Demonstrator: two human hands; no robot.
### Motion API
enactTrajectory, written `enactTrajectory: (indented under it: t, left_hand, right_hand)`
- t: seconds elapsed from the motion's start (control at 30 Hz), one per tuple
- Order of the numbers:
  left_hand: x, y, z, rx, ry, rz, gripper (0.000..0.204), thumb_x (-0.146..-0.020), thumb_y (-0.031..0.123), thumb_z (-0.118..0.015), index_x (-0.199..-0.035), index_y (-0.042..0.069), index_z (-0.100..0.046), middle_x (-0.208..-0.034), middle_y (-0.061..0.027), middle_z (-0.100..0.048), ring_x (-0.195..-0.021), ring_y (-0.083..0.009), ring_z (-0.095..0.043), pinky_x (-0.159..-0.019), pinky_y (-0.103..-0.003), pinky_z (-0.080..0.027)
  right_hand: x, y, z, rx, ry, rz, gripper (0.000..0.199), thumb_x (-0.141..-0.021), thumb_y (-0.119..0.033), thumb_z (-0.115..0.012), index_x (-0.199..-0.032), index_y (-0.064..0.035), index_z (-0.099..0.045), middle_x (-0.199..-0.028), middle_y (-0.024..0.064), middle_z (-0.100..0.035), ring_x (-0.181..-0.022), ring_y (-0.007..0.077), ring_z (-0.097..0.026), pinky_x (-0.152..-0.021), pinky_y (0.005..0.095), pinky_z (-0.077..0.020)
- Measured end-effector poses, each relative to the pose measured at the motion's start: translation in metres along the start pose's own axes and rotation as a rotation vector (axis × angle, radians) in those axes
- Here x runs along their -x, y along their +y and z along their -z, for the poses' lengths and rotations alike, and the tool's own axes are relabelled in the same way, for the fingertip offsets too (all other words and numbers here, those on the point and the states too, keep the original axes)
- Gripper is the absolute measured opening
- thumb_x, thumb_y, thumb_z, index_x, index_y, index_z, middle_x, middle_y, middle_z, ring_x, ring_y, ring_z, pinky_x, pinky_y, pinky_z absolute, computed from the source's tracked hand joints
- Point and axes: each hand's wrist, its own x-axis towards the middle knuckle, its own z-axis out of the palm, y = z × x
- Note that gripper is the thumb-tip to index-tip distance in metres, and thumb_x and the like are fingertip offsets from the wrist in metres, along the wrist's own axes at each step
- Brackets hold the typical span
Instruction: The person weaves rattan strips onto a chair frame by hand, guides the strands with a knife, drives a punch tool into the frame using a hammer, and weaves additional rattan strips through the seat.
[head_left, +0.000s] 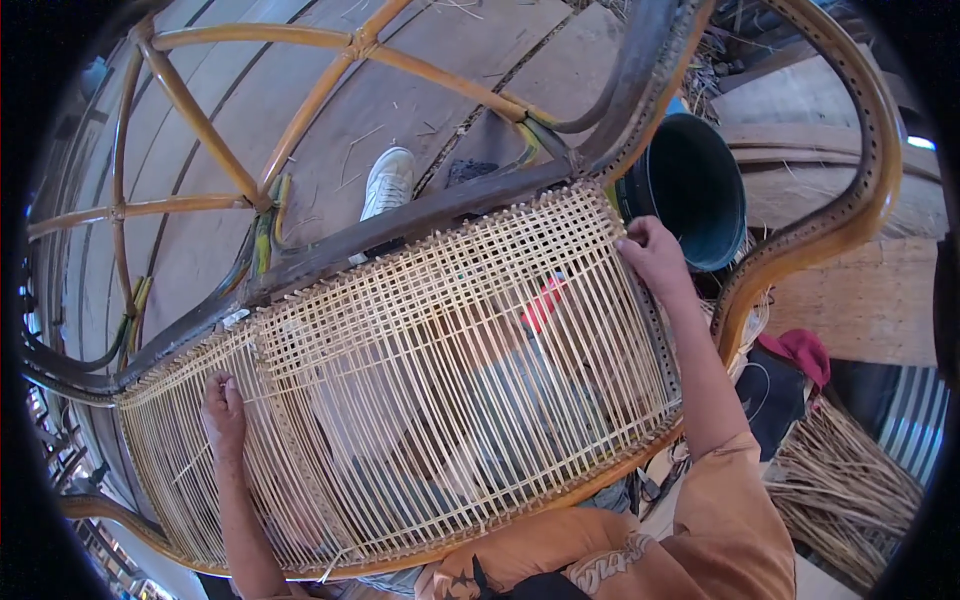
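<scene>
While curled, right hand [655, 258] at weave [560, 228].

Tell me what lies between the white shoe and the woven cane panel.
In the head view, a dark frame rail runs between the white shoe and the woven cane panel.

Pale, script-like lettering [608, 568] runs across the front of an orange-brown shirt [735, 510], just beyond the near edge of the woven cane panel [545, 228]. Dark star shapes [462, 580] (a printed motif) sit beside that same edge.
</scene>
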Motion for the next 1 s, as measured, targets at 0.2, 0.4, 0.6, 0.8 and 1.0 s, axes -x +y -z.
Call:
enactTrajectory:
  t: [0.2, 0.4, 0.6, 0.8, 1.0]
  left_hand:
    - [-0.011, 0.013, 0.003, -0.142, -0.117, -0.007, 0.021, -0.096, 0.020, -0.048, -0.104, 0.004, -0.056, -0.080, -0.0176, -0.060, -0.069, -0.0281, -0.060, -0.065, -0.036, -0.049]
    - [0.020, 0.056, 0.065, -0.545, 0.057, -0.290, 0.030, -0.092, 0.018, -0.052, -0.116, 0.000, -0.055, -0.125, -0.0188, -0.053, -0.119, -0.0358, -0.048, -0.100, -0.041, -0.038]
    - [0.100, 0.141, 0.052, -0.116, -0.158, -0.356, 0.022, -0.090, 0.015, -0.056, -0.107, 0.001, -0.058, -0.112, -0.0172, -0.058, -0.109, -0.0324, -0.054, -0.096, -0.040, -0.041]
    - [0.191, 0.184, 0.051, 0.032, -0.277, -0.138, 0.021, -0.088, 0.013, -0.056, -0.106, 0.002, -0.058, -0.110, -0.0171, -0.059, -0.105, -0.0330, -0.056, -0.094, -0.040, -0.043]
    - [0.221, 0.202, 0.014, 0.055, -0.154, -0.229, 0.029, -0.087, 0.017, -0.058, -0.113, 0.002, -0.059, -0.120, -0.0193, -0.057, -0.115, -0.0338, -0.052, -0.098, -0.039, -0.040]
  right_hand:
    - [0.033, -0.007, 0.034, -0.115, 0.234, 0.209, 0.031, -0.081, -0.022, -0.068, -0.101, -0.0006, -0.057, -0.087, 0.0156, -0.061, -0.074, 0.0239, -0.058, -0.072, 0.0334, -0.0471]
    - [0.210, -0.034, 0.146, -0.439, 0.437, 0.252, 0.018, -0.093, -0.018, -0.058, -0.100, -0.0017, -0.062, -0.071, -0.0005, -0.052, -0.064, 0.0055, -0.047, -0.058, 0.0200, -0.0388]
    - [0.295, 0.174, 0.086, -0.001, 0.235, -0.232, 0.029, -0.092, -0.027, -0.056, -0.086, 0.0016, -0.062, -0.075, 0.0070, -0.063, -0.065, 0.0183, -0.058, -0.060, 0.0324, -0.0443]
    - [0.366, 0.246, 0.017, 0.148, -0.201, -0.244, 0.024, -0.072, -0.018, -0.070, -0.087, 0.0000, -0.064, -0.085, 0.0198, -0.065, -0.082, 0.0351, -0.064, -0.072, 0.0406, -0.0490]
    - [0.371, 0.281, 0.022, 0.157, -0.409, -0.219, 0.034, -0.063, -0.022, -0.077, -0.084, 0.0021, -0.065, -0.070, 0.0162, -0.063, -0.066, 0.0217, -0.062, -0.062, 0.0384, -0.0473]
